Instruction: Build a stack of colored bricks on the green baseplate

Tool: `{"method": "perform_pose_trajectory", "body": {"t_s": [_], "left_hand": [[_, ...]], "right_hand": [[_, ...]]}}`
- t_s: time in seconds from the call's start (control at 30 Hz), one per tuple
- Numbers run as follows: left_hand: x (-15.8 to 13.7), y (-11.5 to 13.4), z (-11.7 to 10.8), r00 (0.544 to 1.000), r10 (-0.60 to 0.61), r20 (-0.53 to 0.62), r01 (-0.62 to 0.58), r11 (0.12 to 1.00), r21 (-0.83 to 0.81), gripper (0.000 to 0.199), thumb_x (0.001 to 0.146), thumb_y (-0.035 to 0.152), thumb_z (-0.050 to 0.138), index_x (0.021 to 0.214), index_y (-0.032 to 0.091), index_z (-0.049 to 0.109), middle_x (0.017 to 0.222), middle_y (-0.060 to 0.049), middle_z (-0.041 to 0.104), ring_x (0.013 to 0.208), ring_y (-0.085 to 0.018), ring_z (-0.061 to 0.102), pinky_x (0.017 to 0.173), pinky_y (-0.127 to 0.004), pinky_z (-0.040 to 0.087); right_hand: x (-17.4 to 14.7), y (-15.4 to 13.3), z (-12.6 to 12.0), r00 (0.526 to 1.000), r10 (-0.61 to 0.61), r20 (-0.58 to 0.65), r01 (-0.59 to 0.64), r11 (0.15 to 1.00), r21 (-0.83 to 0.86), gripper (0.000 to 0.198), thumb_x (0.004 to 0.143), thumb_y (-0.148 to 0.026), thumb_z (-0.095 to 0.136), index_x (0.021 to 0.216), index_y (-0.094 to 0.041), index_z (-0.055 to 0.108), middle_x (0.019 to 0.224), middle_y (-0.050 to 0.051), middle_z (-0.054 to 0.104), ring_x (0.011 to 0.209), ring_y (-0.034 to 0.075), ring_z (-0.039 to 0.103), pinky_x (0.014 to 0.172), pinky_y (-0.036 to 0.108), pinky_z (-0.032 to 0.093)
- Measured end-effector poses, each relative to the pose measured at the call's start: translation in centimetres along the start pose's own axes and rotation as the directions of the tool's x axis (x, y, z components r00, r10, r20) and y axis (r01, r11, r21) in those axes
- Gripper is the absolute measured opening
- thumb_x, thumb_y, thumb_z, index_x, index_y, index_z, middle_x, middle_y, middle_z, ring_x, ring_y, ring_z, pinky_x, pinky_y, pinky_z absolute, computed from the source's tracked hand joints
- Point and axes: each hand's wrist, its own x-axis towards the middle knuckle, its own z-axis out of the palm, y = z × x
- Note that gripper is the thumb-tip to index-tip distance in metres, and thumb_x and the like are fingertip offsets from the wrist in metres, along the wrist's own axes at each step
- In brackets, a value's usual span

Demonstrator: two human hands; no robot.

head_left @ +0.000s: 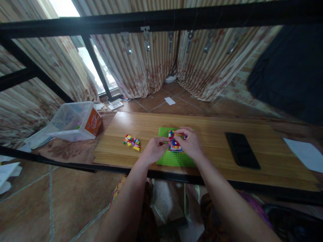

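Note:
A small build of colourful toy bricks (174, 145) stands on a green studded baseplate (164, 162) on the wooden table. My left hand (156, 149) is at the build's left side, thumb and forefinger closed against its edge. From the right and above, my right hand (189, 141) reaches over the build with its fingers bent around the top and far side, covering part of it. Any single brick between my fingers is too small to make out. To the left of the baseplate lies a loose pile of colourful bricks (132, 142).
A black phone (242, 150) lies on the wooden table (212, 148) at the right, with white paper (304, 154) beyond it. A clear plastic bin (73, 129) with an orange label stands left of the table. A black metal bar (161, 21) with hanging clips crosses above.

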Motion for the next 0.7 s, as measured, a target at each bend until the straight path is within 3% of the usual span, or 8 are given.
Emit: {"method": "perform_pose_trajectory", "body": {"t_s": [0.7], "left_hand": [[-0.02,0.37,0.05,1.0,0.012,0.009,-0.012,1.0,-0.025,0.033,0.077,0.028,0.06,0.102,0.012,0.077,0.057,0.004,0.053,0.05,-0.009,0.039,0.048,-0.022,0.026]], "right_hand": [[-0.11,0.13,0.96,0.999,0.045,0.017,-0.044,0.999,-0.02,0.02,0.071,-0.021,0.072,0.091,-0.02,0.074,0.112,0.012,0.066,0.112,0.029,0.059,0.103,0.052,0.043]]}}
